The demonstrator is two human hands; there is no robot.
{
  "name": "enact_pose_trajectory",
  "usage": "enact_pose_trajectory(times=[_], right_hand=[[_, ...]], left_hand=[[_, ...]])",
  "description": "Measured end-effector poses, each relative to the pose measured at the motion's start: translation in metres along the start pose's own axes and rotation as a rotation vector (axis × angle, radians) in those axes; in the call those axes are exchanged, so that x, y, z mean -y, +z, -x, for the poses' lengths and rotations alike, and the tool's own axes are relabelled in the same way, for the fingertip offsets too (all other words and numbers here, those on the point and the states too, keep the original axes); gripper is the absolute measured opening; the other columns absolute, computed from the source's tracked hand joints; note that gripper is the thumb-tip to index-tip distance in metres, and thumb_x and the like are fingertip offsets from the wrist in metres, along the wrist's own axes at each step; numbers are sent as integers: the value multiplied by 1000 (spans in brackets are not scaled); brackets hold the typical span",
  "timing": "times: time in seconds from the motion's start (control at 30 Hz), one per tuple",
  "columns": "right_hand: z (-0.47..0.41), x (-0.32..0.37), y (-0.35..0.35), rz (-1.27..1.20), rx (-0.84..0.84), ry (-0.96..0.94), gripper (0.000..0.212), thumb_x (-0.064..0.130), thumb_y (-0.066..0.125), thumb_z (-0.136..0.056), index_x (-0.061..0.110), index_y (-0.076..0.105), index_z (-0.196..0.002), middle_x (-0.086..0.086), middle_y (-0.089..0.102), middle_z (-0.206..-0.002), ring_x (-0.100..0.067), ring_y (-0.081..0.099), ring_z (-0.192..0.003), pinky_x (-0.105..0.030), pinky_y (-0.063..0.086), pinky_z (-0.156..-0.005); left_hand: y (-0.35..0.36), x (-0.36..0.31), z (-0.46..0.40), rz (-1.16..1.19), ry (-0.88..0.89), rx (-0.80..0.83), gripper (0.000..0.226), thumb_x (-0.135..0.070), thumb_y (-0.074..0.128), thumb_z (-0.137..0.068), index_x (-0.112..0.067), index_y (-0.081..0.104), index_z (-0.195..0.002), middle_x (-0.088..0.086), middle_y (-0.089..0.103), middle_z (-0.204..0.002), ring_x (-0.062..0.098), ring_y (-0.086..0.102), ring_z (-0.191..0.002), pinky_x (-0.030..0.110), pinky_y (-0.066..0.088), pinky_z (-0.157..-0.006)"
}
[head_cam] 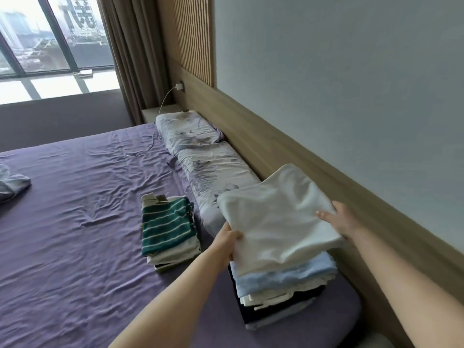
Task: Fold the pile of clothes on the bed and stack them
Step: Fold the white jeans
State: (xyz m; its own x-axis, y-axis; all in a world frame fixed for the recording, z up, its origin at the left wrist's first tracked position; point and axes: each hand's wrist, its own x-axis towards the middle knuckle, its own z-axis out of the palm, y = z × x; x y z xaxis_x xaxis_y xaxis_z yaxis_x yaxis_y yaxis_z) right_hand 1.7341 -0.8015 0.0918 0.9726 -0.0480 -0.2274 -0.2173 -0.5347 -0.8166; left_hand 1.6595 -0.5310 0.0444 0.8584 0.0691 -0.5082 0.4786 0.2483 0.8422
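Observation:
A folded white garment [273, 217] lies on top of a tall stack of folded clothes [283, 295] near the bed's right corner. My left hand [227, 241] grips the garment's left edge, thumb on top. At its right edge my right hand [339, 219] holds it, fingers over the cloth. A smaller stack topped by a green-and-white striped shirt [167, 226] sits to the left on the purple sheet [75, 222]. An unfolded pale blue garment [12, 184] lies at the far left edge.
Two patterned pillows [200, 151] line the wooden headboard ledge [276, 146] behind the stacks. A white charger and cable [178, 86] hang from the wall socket onto the bed. Curtains and a large window stand beyond the bed.

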Motion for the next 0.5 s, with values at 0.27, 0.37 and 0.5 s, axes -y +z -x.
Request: enact_pose_trajectory(times=[0.27, 0.37, 0.5], right_hand=[[-46, -88, 39, 409, 317, 163, 65, 23, 55, -94, 17, 23, -151, -7, 35, -152, -27, 38, -135, -36, 34, -107], [-45, -103, 83, 774, 480, 18, 67, 48, 47, -94, 36, 14, -151, 0, 13, -160, -24, 13, -146, -43, 21, -115], [-36, -110, 125, 945, 669, 19, 64, 53, 41, -93, 49, 8, -148, 0, -13, -160, -29, -4, -147, -56, 13, -113]], left_hand=[[15, 73, -65, -1161, -35, -28, 73, -19, 43, -95, -36, 0, -151, 11, 22, -155, 30, 36, -131, 36, 40, -97], [17, 103, -74, -1472, 12, 120, 56, -32, 35, -99, -45, 10, -148, -4, -7, -160, 29, 7, -145, 51, 24, -112], [14, 123, -79, -1473, -26, 147, 53, -34, 42, -96, -46, 22, -143, -8, 7, -155, 26, 22, -137, 50, 31, -107]])
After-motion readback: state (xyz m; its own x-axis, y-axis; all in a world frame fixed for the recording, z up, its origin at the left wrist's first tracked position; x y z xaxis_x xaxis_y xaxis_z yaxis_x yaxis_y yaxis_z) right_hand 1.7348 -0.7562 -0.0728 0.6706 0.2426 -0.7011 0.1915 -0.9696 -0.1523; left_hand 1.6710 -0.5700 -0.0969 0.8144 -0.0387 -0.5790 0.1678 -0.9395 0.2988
